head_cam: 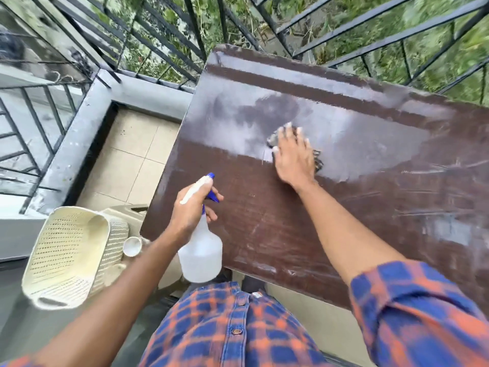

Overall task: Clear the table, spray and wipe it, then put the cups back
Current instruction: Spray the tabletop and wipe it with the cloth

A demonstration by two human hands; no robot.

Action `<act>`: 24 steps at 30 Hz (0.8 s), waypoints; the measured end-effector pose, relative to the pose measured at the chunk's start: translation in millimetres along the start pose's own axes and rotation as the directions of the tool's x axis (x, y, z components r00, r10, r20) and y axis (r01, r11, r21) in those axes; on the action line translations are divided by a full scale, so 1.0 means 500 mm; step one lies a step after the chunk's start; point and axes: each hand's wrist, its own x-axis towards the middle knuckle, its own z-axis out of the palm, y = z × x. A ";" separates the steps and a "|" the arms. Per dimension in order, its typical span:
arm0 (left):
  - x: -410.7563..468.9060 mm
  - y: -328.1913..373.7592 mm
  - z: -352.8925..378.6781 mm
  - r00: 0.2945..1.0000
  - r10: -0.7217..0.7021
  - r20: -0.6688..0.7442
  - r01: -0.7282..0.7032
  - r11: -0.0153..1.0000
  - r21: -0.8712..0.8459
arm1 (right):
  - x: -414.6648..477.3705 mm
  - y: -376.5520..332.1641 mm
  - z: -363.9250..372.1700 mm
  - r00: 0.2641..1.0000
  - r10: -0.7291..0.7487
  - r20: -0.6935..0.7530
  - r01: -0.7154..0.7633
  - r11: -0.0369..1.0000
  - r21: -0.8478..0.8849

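Note:
A dark brown table [357,207] fills the middle and right of the head view, its top bare and glossy. My right hand [293,154] lies flat on the tabletop, pressing a grey cloth [275,137] whose edges show beyond my fingers. Over the table's left front corner my left hand [193,207] grips a translucent white spray bottle [201,247] by its blue trigger head. A white cup [132,246] sits off the table to the left, beside a basket.
A cream perforated basket [66,255] lies tilted at the lower left on a beige chair. A black metal railing [185,35] runs behind and left of the table, with greenery beyond. Beige floor tiles [127,160] show left of the table.

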 end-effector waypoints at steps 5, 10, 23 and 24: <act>-0.053 -0.036 -0.009 0.999 0.047 -0.012 -0.047 0.998 0.042 | -0.235 -0.149 0.098 0.889 -0.442 0.121 0.444 0.896 0.012; -0.093 -0.068 -0.016 1.000 0.030 0.004 -0.030 0.999 0.045 | -0.434 -0.071 0.159 0.820 -0.555 0.137 0.557 0.830 0.029; -0.124 -0.086 -0.026 0.984 0.097 0.148 -0.116 0.986 0.120 | -0.350 -0.131 0.098 0.993 -0.065 0.099 0.060 0.997 0.047; -0.127 -0.085 -0.028 0.981 0.119 0.154 -0.137 0.984 0.116 | -0.378 -0.177 0.116 0.983 -0.138 0.117 0.131 0.989 0.067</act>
